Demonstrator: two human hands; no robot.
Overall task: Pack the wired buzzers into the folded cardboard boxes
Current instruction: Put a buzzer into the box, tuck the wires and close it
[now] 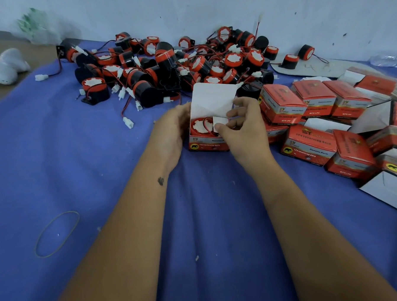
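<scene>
Right hand point(241, 128) grip pinching the side flap point(220, 123) of the open box point(207, 142), left hand point(173, 128) grip curled round its left wall, buzzer point(200, 126) inside, lid up, loose buzzers point(167, 63) piled at twelve o'clock, closed boxes point(315, 101) at two o'clock, rubber band point(57, 234) at eight o'clock on the blue cloth point(206, 217).

Head-worn camera looks forward and down, close over the blue cloth point(81, 177).

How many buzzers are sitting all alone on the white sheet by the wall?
2. One buzzer sits on the left part of the white sheet, the other buzzer just behind it to the right, nearer the wall. The big pile may hide more.
</scene>
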